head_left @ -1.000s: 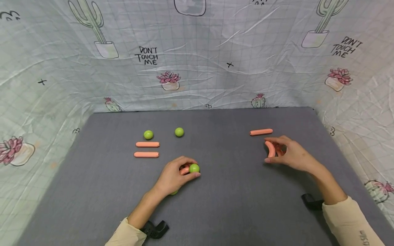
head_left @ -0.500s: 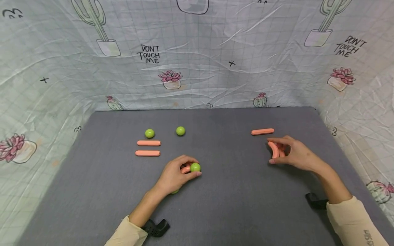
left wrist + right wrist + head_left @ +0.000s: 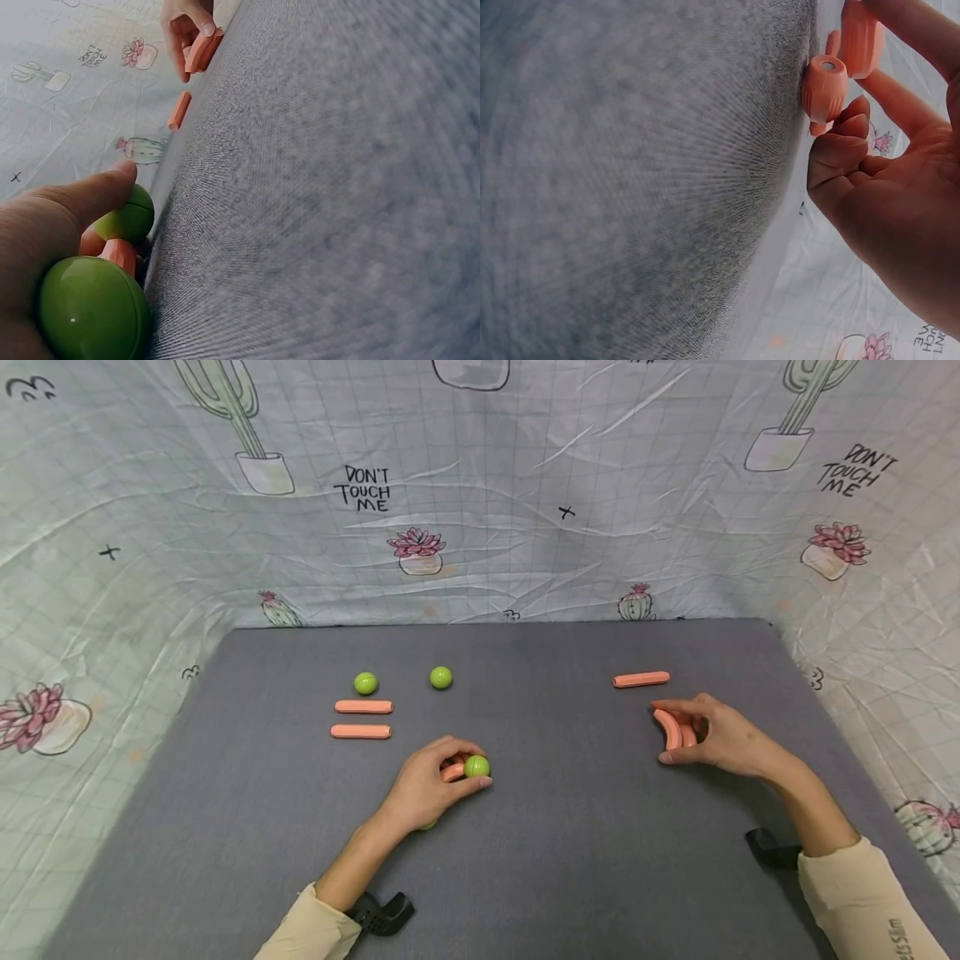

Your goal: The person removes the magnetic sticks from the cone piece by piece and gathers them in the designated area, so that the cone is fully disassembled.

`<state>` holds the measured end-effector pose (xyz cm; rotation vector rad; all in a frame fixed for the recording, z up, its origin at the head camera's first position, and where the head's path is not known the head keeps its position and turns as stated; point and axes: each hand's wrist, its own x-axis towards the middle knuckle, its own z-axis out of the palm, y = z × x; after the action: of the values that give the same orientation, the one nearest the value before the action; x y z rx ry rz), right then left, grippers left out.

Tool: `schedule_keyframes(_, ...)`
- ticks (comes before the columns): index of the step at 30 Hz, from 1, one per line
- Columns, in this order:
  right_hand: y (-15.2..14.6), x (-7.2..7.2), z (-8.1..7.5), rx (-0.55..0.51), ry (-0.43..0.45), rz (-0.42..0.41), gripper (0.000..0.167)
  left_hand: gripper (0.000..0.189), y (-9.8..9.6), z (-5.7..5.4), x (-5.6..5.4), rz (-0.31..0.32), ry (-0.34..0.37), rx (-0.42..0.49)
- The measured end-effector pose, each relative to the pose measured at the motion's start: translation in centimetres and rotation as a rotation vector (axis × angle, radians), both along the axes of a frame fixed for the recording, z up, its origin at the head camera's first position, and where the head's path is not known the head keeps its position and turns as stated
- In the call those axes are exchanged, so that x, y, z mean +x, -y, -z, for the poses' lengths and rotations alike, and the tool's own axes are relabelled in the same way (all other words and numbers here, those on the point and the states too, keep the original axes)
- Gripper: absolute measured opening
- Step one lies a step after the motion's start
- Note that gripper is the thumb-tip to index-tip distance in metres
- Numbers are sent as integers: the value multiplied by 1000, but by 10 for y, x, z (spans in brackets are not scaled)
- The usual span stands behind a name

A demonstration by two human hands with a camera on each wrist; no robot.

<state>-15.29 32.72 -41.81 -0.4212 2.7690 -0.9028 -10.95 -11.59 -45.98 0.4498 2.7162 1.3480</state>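
In the head view my left hand (image 3: 426,783) grips a green ball (image 3: 477,767) between thumb and fingers. An orange piece (image 3: 452,772) shows behind that ball, inside the grip. Another green ball (image 3: 94,309) sits close under the palm in the left wrist view; I cannot tell whether these parts are joined. Farther right, my right hand (image 3: 723,737) holds a curved orange piece (image 3: 667,729) between thumb and index finger at its ends. A second curved orange piece (image 3: 687,735) is right beside it, within the hand. The other right fingers (image 3: 840,154) are curled.
Two straight orange sticks (image 3: 363,707) lie parallel at the left, with a green ball (image 3: 366,683) just behind. Another green ball (image 3: 441,677) is to its right. One more orange stick (image 3: 641,679) lies beyond my right hand. A cactus-print cloth (image 3: 495,560) hangs behind the grey table (image 3: 570,860).
My right hand has shifted slightly right, and the two curved orange pieces in it appear closer together. My left hand keeps its grip in place. The head view has drifted a little.
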Motion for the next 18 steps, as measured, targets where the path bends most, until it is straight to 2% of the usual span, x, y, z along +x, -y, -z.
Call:
schedule_keyframes(9, -3, -2, 7, -36, -4, -40, 80, 30, 0, 0, -1, 8, -1, 3)
schedule_keyframes(14, -1, 0, 6, -51, 31, -27, 82, 30, 0, -1, 0, 10, 3, 8)
schedule_keyframes(18, 0, 0, 3, -23, 45, -3, 83, 30, 0, -2, 1, 7, 2, 3)
